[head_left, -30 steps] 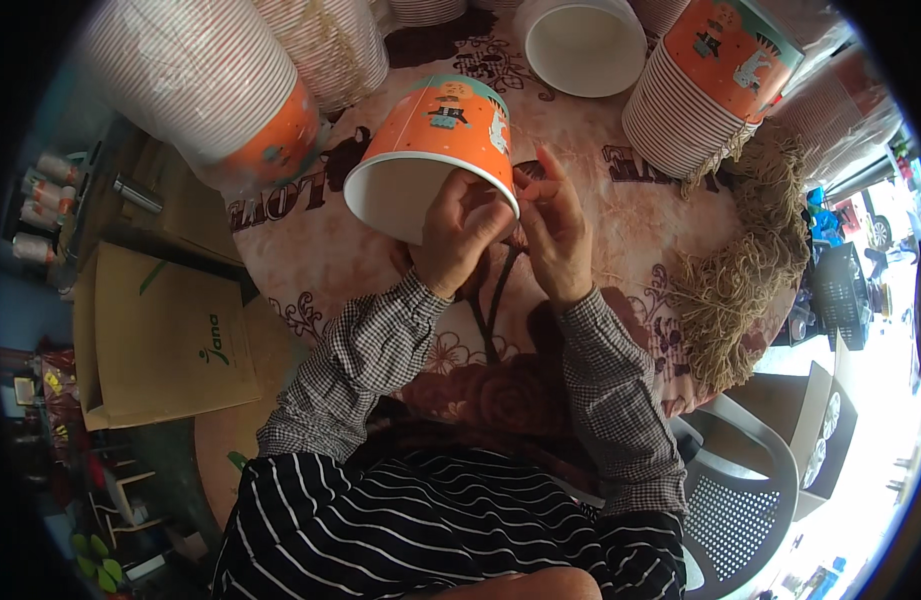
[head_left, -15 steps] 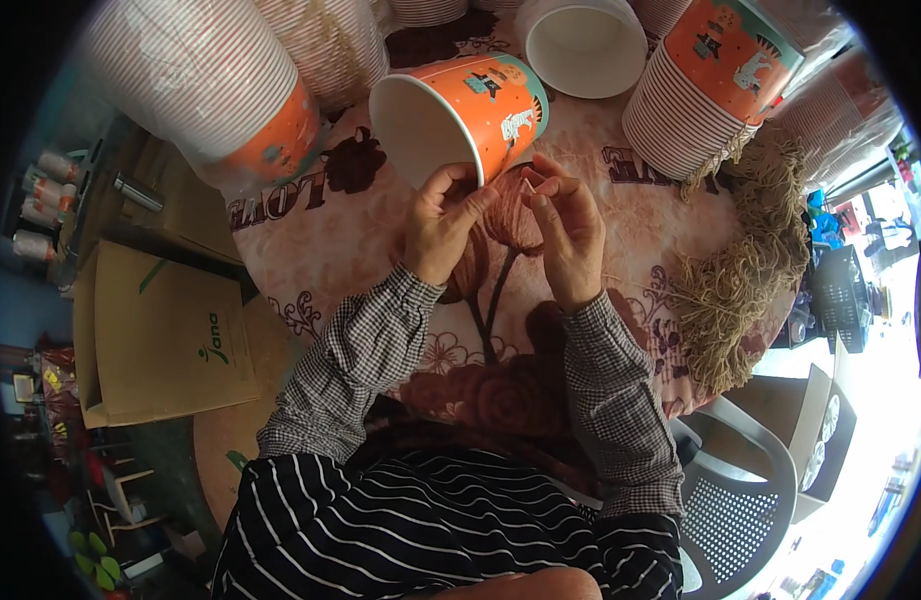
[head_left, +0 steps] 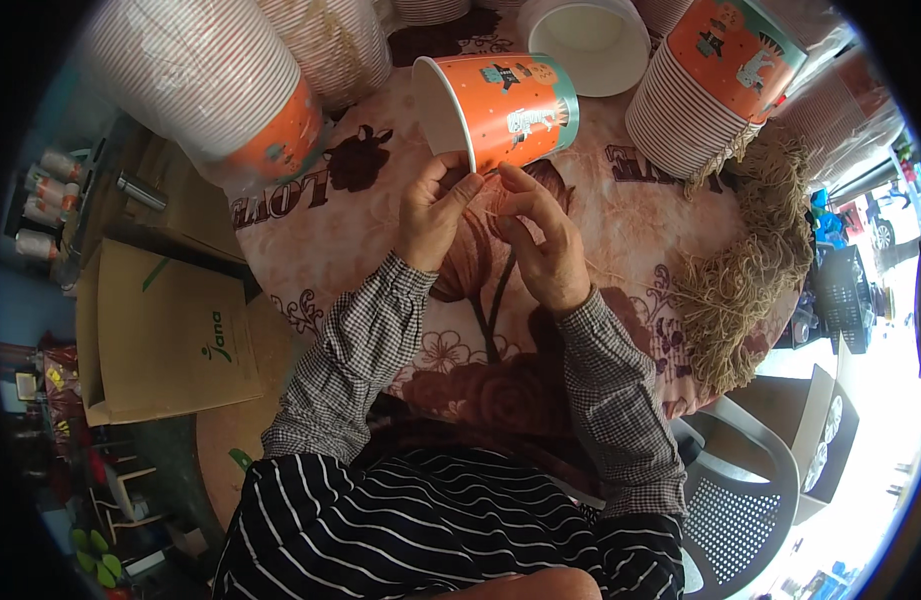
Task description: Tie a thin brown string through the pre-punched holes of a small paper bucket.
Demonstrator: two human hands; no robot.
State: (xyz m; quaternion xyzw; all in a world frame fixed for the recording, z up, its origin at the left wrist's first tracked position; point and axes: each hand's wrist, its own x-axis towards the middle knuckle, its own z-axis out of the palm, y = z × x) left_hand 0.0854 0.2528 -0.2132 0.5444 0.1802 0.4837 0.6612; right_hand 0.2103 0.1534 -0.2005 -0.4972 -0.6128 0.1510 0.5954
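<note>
And here the left hand [head_left: 430, 212] is pinching the orange paper bucket [head_left: 508, 108] by its near rim, thumb and fingers closing on the edge! The bucket is tilting onto its side over the flowered tablecloth [head_left: 365, 250], its mouth facing left. The right hand [head_left: 542, 238] is curling its fingers right beside that rim (whether they are gripping anything, I cannot tell). Farther right, tan cords [head_left: 735, 290] are lying heaped near a bucket stack [head_left: 670, 125].
</note>
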